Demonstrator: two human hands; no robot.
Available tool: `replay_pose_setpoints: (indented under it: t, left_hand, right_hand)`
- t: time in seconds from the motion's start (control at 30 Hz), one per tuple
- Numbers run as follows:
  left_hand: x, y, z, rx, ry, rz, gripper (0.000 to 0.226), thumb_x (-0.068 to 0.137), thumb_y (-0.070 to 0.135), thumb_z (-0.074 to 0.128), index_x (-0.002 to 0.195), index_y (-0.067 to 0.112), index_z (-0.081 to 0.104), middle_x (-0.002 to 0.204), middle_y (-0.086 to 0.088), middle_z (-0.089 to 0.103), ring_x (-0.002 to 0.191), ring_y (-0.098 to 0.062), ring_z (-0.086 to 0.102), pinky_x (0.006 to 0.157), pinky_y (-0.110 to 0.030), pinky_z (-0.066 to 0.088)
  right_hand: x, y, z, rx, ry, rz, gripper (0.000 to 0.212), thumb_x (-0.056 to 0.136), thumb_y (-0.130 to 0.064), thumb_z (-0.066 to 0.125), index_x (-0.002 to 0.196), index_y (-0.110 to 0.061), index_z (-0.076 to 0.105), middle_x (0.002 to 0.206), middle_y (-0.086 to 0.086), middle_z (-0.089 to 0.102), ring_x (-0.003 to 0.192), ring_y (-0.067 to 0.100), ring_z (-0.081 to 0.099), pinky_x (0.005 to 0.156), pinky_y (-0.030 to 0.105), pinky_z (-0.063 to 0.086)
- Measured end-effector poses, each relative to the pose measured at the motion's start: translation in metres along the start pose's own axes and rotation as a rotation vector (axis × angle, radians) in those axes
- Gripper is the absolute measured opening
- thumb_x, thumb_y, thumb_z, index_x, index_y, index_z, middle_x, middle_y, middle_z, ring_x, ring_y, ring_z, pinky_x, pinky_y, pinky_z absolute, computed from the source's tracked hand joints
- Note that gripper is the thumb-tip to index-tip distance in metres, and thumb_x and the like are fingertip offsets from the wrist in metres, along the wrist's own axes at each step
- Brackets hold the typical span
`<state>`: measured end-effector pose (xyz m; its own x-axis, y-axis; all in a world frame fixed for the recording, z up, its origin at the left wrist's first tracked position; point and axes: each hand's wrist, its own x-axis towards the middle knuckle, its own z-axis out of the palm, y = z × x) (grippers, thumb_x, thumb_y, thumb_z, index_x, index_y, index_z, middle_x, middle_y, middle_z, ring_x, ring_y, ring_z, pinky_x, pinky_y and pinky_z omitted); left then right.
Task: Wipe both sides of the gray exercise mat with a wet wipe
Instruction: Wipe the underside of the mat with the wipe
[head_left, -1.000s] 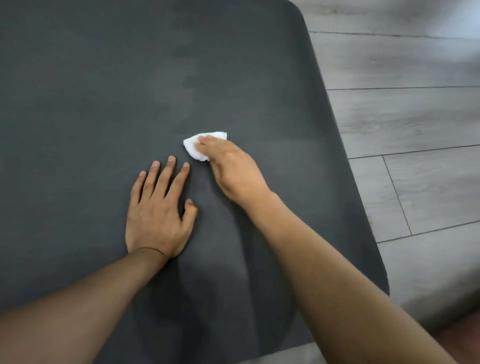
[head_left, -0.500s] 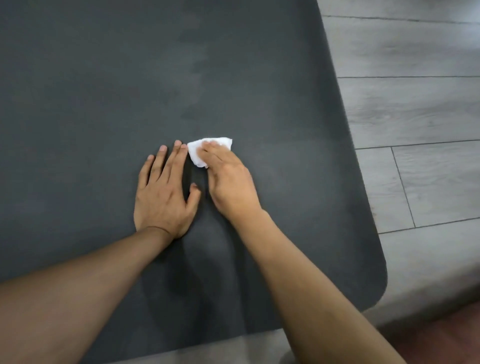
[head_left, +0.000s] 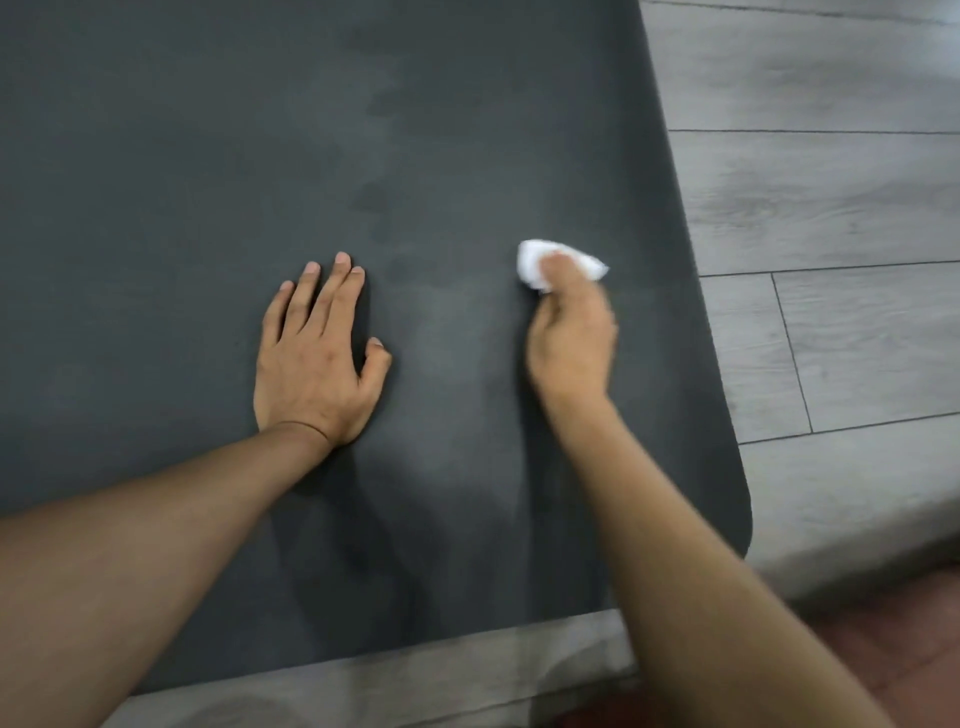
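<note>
The gray exercise mat (head_left: 182, 182) lies flat on the floor and fills most of the view, its rounded near-right corner showing. My left hand (head_left: 314, 358) rests palm down on the mat with fingers straight. To its right, my right hand (head_left: 571, 338) holds a crumpled white wet wipe (head_left: 535, 260) against the mat, fingers curled over it; the hand is blurred. Darker damp streaks mark the mat above the hands.
Gray wood-look floor planks (head_left: 831, 208) run along the mat's right edge and a strip of the same floor shows at the near edge. A reddish-brown surface (head_left: 909, 649) appears at the bottom right corner.
My right hand has slid the wipe rightward across the mat, away from my left hand, toward the mat's right edge. My left hand stays planted.
</note>
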<state>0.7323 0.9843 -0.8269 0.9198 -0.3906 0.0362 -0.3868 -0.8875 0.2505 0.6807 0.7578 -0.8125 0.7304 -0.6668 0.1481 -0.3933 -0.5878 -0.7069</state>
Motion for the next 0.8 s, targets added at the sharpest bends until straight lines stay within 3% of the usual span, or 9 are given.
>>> replay_pose_setpoints:
  t: [0.1, 0.17, 0.23, 0.33, 0.4, 0.57, 0.7, 0.77, 0.8]
  left_hand:
    - [0.0, -0.002, -0.001, -0.025, 0.002, 0.015, 0.069, 0.091, 0.037, 0.038, 0.157, 0.014, 0.033, 0.167, -0.002, 0.028, 0.155, -0.025, 0.021, 0.127, -0.042, 0.012]
    - [0.0, -0.001, -0.002, -0.036, 0.0, 0.014, 0.069, 0.091, 0.036, 0.039, 0.156, 0.014, 0.033, 0.167, -0.002, 0.028, 0.155, -0.025, 0.021, 0.127, -0.042, 0.012]
    - [-0.001, 0.0, -0.003, -0.032, 0.009, 0.001, 0.07, 0.09, 0.035, 0.04, 0.156, 0.015, 0.034, 0.167, -0.002, 0.029, 0.155, -0.025, 0.021, 0.128, -0.042, 0.012]
    - [-0.002, 0.002, -0.004, -0.033, 0.01, 0.007, 0.07, 0.089, 0.036, 0.041, 0.156, 0.015, 0.034, 0.166, -0.001, 0.03, 0.155, -0.025, 0.021, 0.128, -0.041, 0.011]
    - [-0.001, 0.003, -0.004, -0.038, 0.018, 0.013, 0.07, 0.09, 0.037, 0.041, 0.156, 0.015, 0.034, 0.166, -0.001, 0.03, 0.155, -0.025, 0.021, 0.128, -0.041, 0.011]
    - [-0.004, 0.002, -0.004, 0.002, 0.041, 0.045, 0.062, 0.092, 0.032, 0.042, 0.149, 0.009, 0.041, 0.161, -0.013, 0.035, 0.148, -0.037, 0.03, 0.124, -0.048, 0.019]
    - [-0.008, 0.013, -0.012, 0.254, 0.078, 0.23, 0.022, 0.095, 0.019, 0.048, 0.111, 0.006, 0.057, 0.118, -0.02, 0.057, 0.1, -0.041, 0.052, 0.089, -0.053, 0.042]
    - [-0.014, 0.021, -0.023, 0.269, 0.006, 0.234, 0.021, 0.099, 0.023, 0.05, 0.11, 0.007, 0.056, 0.115, -0.018, 0.059, 0.098, -0.04, 0.053, 0.082, -0.053, 0.044]
    - [-0.023, 0.024, -0.027, 0.239, -0.061, 0.204, 0.033, 0.099, 0.033, 0.05, 0.118, 0.007, 0.056, 0.123, -0.017, 0.058, 0.106, -0.041, 0.054, 0.085, -0.053, 0.045]
  right_hand:
    - [-0.061, -0.038, 0.036, 0.022, -0.285, -0.367, 0.037, 0.092, -0.01, 0.043, 0.121, -0.007, 0.067, 0.127, 0.007, 0.064, 0.121, 0.021, 0.056, 0.106, 0.029, 0.04]
    - [-0.06, -0.036, 0.033, -0.031, -0.374, -0.501, 0.042, 0.092, -0.014, 0.037, 0.121, -0.009, 0.067, 0.131, 0.004, 0.063, 0.125, 0.018, 0.053, 0.106, 0.025, 0.038]
    - [-0.033, -0.005, 0.011, -0.094, -0.31, -0.434, 0.043, 0.091, -0.014, 0.038, 0.123, -0.014, 0.067, 0.133, 0.001, 0.061, 0.127, 0.016, 0.052, 0.105, 0.022, 0.036]
    - [0.024, 0.066, -0.051, -0.192, 0.006, -0.034, 0.04, 0.093, -0.011, 0.043, 0.126, -0.02, 0.065, 0.134, -0.002, 0.06, 0.125, 0.018, 0.055, 0.106, 0.021, 0.035]
    - [0.039, 0.089, -0.07, -0.222, 0.091, 0.151, 0.041, 0.095, -0.012, 0.042, 0.129, -0.024, 0.063, 0.136, -0.005, 0.058, 0.125, 0.016, 0.053, 0.105, 0.018, 0.034]
    - [0.036, 0.091, -0.06, -0.23, 0.143, 0.128, 0.04, 0.098, -0.014, 0.042, 0.131, -0.029, 0.06, 0.141, -0.011, 0.053, 0.13, 0.011, 0.046, 0.102, 0.009, 0.026]
    - [0.041, 0.094, -0.064, -0.223, 0.138, 0.139, 0.04, 0.097, -0.016, 0.041, 0.13, -0.028, 0.061, 0.139, -0.01, 0.054, 0.129, 0.013, 0.047, 0.102, 0.016, 0.032]
    - [0.04, 0.093, -0.063, -0.225, 0.142, 0.102, 0.04, 0.096, -0.016, 0.041, 0.128, -0.027, 0.062, 0.138, -0.008, 0.055, 0.128, 0.015, 0.048, 0.102, 0.02, 0.036]
    - [0.04, 0.092, -0.063, -0.223, 0.144, 0.092, 0.039, 0.096, -0.016, 0.041, 0.128, -0.026, 0.062, 0.138, -0.008, 0.055, 0.128, 0.016, 0.048, 0.102, 0.021, 0.037]
